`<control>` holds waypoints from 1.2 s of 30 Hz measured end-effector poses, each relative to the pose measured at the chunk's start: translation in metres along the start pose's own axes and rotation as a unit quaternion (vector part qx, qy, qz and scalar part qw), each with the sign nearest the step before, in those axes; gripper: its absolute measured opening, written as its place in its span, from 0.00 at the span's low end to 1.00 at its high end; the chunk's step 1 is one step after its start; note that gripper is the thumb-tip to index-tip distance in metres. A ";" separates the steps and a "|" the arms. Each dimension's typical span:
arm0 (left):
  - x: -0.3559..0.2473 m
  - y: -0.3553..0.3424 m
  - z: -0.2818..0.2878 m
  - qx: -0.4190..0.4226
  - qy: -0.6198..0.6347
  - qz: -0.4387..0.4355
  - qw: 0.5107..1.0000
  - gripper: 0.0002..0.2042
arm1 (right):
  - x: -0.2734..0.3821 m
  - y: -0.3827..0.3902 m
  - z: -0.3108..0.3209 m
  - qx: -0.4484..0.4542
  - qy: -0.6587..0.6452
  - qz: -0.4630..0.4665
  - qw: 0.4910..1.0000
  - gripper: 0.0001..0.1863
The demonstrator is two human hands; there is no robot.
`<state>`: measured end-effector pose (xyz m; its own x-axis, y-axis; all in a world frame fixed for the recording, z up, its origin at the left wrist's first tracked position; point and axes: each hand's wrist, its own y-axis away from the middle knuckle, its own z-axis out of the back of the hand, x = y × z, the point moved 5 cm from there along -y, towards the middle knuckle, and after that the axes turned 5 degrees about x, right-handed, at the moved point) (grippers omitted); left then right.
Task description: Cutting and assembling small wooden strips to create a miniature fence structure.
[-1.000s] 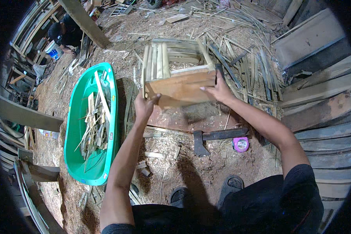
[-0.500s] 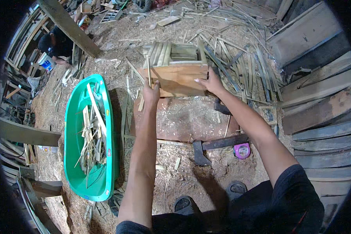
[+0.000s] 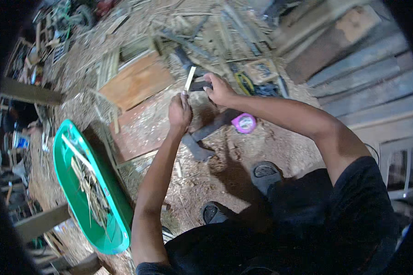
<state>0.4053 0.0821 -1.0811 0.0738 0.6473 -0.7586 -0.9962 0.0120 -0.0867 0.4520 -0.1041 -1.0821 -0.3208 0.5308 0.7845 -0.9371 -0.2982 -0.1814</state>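
In the head view, my left hand point(image 3: 180, 110) grips an upright pale wooden strip point(image 3: 190, 78). Just right of it, my right hand point(image 3: 218, 89) is closed on a dark, flat bar-like tool point(image 3: 198, 87) that touches or nearly touches the strip. An orange-brown wooden board point(image 3: 135, 80) lies beyond my hands at the left, beside pale slats point(image 3: 110, 66). Below my hands are a dark axe point(image 3: 197, 146) and a pink tape measure point(image 3: 244, 123), on the debris-strewn ground beside a reddish sheet point(image 3: 137, 135).
A green tub point(image 3: 124, 233) holding wood scraps stands at my left. Planks point(image 3: 348, 82) line the right side. A yellow-and-black tool point(image 3: 243, 82) lies beyond my right hand among scattered offcuts. Wooden posts point(image 3: 32, 91) and a partly hidden person point(image 3: 13, 120) are at far left.
My hands have let go of the orange-brown board, which now lies down, and have moved together with the strip and dark tool in them. The view has turned rightward.
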 end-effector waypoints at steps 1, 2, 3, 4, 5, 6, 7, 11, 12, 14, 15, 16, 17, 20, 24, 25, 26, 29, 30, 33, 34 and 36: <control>-0.006 0.001 -0.015 0.018 0.019 -0.020 0.999 0.17 | -0.001 0.012 0.012 0.001 0.015 -0.003 1.000 0.20; -0.018 0.001 -0.029 0.040 0.002 -0.010 0.999 0.15 | -0.007 0.023 0.026 -0.011 0.024 -0.021 0.999 0.15; -0.030 0.000 -0.041 0.042 0.006 -0.016 0.999 0.15 | -0.013 0.029 0.044 -0.016 0.030 -0.023 0.999 0.15; -0.044 -0.004 -0.051 0.047 -0.005 -0.040 0.998 0.15 | -0.023 0.036 0.066 -0.015 0.055 -0.045 0.997 0.14; -0.061 -0.008 -0.064 0.053 -0.013 -0.065 0.996 0.14 | -0.037 0.044 0.091 -0.015 0.082 -0.068 0.994 0.13; -0.070 -0.010 -0.072 0.063 -0.041 -0.075 0.994 0.13 | -0.049 0.050 0.111 -0.043 0.107 -0.122 0.986 0.11; -0.076 -0.013 -0.077 0.061 -0.042 -0.077 0.994 0.13 | -0.056 0.051 0.126 -0.044 0.107 -0.119 0.986 0.11; -0.100 -0.031 -0.109 0.067 -0.070 -0.134 0.986 0.18 | -0.120 0.046 0.181 0.000 0.207 -0.149 0.967 0.09; -0.104 -0.035 -0.115 0.091 -0.076 -0.136 0.984 0.17 | -0.128 0.044 0.182 0.031 0.192 -0.140 0.971 0.09; -0.109 -0.043 -0.128 0.120 -0.082 -0.152 0.978 0.17 | -0.139 0.039 0.182 0.030 0.196 -0.118 0.973 0.10; -0.110 -0.047 -0.133 0.119 -0.081 -0.152 0.978 0.17 | -0.141 0.036 0.182 0.028 0.200 -0.095 0.975 0.11; -0.113 -0.051 -0.139 0.125 -0.105 -0.169 0.972 0.17 | -0.146 0.032 0.181 0.059 0.232 -0.098 0.966 0.12; -0.114 -0.053 -0.141 0.132 -0.131 -0.183 0.965 0.18 | -0.146 0.029 0.176 0.061 0.228 -0.097 0.967 0.12; -0.109 -0.053 -0.144 0.153 -0.138 -0.161 0.965 0.18 | -0.145 0.028 0.166 0.050 0.260 -0.100 0.959 0.13; -0.104 -0.054 -0.140 0.168 -0.117 -0.157 0.966 0.18 | -0.146 0.022 0.163 0.046 0.235 -0.096 0.966 0.11; -0.101 -0.052 -0.136 0.157 -0.103 -0.158 0.970 0.18 | -0.145 0.020 0.164 0.039 0.214 -0.094 0.972 0.10; -0.105 -0.049 -0.133 0.146 -0.084 -0.163 0.972 0.19 | -0.149 0.023 0.169 0.030 0.197 -0.096 0.975 0.09; -0.104 -0.043 -0.116 0.166 -0.060 -0.164 0.971 0.20 | -0.156 0.020 0.175 0.023 0.228 -0.088 0.969 0.08; -0.096 -0.042 -0.110 0.141 -0.045 -0.173 0.974 0.21 | -0.154 0.021 0.173 0.013 0.240 -0.067 0.968 0.07; -0.092 -0.032 -0.082 0.063 -0.063 -0.197 0.976 0.21 | -0.148 0.020 0.166 0.000 0.242 -0.089 0.966 0.07; -0.083 -0.032 -0.079 0.128 -0.055 -0.121 0.983 0.21 | -0.144 0.018 0.167 0.003 0.240 -0.083 0.967 0.07; -0.068 -0.023 -0.058 0.097 -0.070 -0.137 0.983 0.21 | -0.131 0.010 0.162 0.041 0.213 -0.051 0.975 0.06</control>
<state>0.4255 -0.0066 -1.0648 0.3474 0.6971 -0.6271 -0.9307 0.3377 -0.1402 0.5067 -0.3056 -1.0908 -0.2710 0.8373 0.4749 -0.9585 -0.2801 -0.0531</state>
